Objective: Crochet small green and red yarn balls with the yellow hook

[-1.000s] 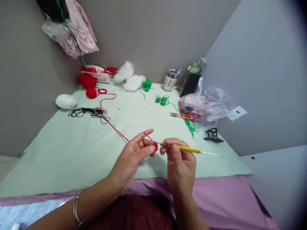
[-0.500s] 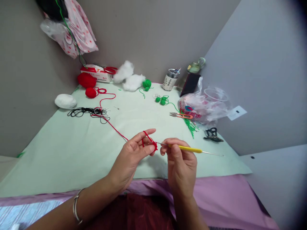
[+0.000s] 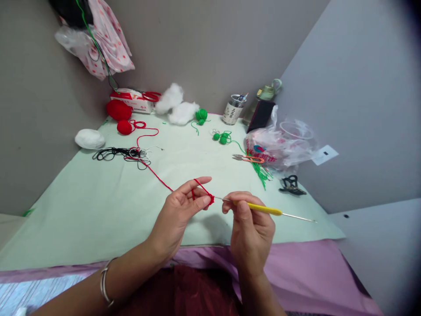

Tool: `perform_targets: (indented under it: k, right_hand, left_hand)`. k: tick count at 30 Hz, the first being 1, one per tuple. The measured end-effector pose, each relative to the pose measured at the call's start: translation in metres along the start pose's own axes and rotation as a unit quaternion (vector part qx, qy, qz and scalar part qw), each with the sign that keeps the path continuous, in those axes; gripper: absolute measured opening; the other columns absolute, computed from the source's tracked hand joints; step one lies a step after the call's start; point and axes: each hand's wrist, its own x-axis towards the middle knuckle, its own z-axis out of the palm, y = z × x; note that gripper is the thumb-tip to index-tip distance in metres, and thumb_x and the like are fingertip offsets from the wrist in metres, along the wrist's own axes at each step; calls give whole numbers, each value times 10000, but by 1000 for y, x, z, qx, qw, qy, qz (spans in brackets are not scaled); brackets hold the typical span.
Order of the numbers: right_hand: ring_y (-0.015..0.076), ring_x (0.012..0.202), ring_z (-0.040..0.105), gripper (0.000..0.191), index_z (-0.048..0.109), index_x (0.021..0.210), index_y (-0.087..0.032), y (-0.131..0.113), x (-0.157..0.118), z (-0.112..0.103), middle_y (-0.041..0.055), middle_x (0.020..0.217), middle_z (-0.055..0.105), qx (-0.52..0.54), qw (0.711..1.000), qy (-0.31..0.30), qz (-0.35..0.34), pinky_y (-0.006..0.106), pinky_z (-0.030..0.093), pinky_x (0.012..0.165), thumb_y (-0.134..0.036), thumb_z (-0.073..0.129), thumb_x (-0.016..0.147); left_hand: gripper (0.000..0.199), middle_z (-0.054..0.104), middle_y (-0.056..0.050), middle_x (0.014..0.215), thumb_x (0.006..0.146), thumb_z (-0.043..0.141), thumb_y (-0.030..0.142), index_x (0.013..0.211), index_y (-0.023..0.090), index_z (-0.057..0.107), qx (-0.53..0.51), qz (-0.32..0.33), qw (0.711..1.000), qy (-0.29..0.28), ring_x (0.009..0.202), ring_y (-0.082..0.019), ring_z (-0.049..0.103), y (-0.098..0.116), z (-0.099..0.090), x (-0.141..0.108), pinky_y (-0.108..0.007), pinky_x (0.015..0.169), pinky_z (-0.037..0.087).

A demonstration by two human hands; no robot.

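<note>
Between thumb and fingers, my left hand (image 3: 179, 210) pinches a small red crochet piece (image 3: 211, 200). Red yarn (image 3: 160, 179) passes over its raised index finger and trails back across the table to a red yarn ball (image 3: 124, 127). My right hand (image 3: 251, 230) is closed around the yellow handle of a crochet hook (image 3: 265, 208). The hook's thin metal shaft points left and its tip meets the edge of the red piece; the tip itself is too small to make out. A second metal end sticks out to the right.
Black cord (image 3: 113, 153) lies at the left near a white yarn ball (image 3: 90, 139). Orange thread snips (image 3: 248, 158), green yarn strands (image 3: 262, 173), a plastic bag (image 3: 279, 147) and a black claw clip (image 3: 292, 185) lie right. White stuffing (image 3: 183, 113) and a pen can (image 3: 234, 109) stand behind.
My right hand and the hook have shifted slightly right and down. My left hand has moved a little left with the red piece, and the yarn over its index finger looks straighter.
</note>
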Motion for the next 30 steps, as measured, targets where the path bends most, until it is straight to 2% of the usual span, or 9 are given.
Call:
perform_targets:
  k: [2,5,8,10,14,19,23,27,30]
  right_hand:
    - [133,761,626,204,745,996,-236,-2,-1,0,-1,852,680,-67,996,10,-52,287,508,704,-144,566,1027]
    - [155,851,660,249,740,1067,-229,-2,-5,2,18,901,706,-158,977,-12,-144,301,529,742,-57,579,986]
    - [166,919,682,327,737,1136,-227,-1,-9,5,42,998,725,-188,961,-27,-200,310,551,774,1,596,948]
    - [164,917,684,333,738,1141,-226,0,-10,5,43,998,726,-186,961,-24,-203,309,554,773,4,593,948]
    - [165,885,677,281,746,1101,-231,0,-8,2,23,928,727,-155,975,-17,-161,318,549,778,-44,575,979]
    - [176,925,694,224,765,1050,-246,-1,-5,2,23,935,752,-115,987,-10,-111,328,561,810,-123,584,1005]
    - [160,829,688,181,778,1011,-264,1,-3,5,35,1001,782,-18,1000,-9,-10,306,564,729,-203,608,1015]
    - [135,693,645,148,781,952,-248,2,3,4,45,928,795,100,991,-11,92,275,546,647,-308,654,998]
    - [131,677,643,135,774,928,-255,0,8,1,39,899,793,148,984,-1,103,259,537,625,-336,679,981]
  left_hand:
    - [340,640,49,788,845,820,237,1181,238,766,1,9,1000,2,780,-92,569,-2,0,0,-243,832,444]
    - [378,650,47,783,849,821,232,1219,224,745,-4,5,1000,-5,778,-93,570,-4,2,0,-248,846,449]
    - [583,663,47,771,841,831,227,1389,207,634,-21,-17,999,-20,772,-103,579,-3,4,0,-261,839,458]
    - [739,668,48,768,830,841,222,1497,195,524,-29,-30,999,-24,769,-108,587,-2,4,-1,-266,833,461]
    - [878,677,42,797,820,846,204,1578,187,404,-35,-40,998,-17,762,-106,598,1,3,-2,-268,828,460]
    - [1000,688,32,805,796,848,176,1628,181,294,-37,-48,998,-35,748,-118,609,1,2,-2,-292,835,471]
    - [1052,690,34,811,779,864,185,1638,186,256,-29,-59,997,-40,747,-125,625,2,4,-3,-301,837,475]
    - [1020,677,41,805,759,879,206,1611,195,318,-10,-65,996,-53,769,-140,636,6,-1,0,-310,845,470]
    - [795,681,20,823,787,869,288,1494,189,519,42,-52,996,-51,770,-144,620,15,-14,4,-299,816,456]
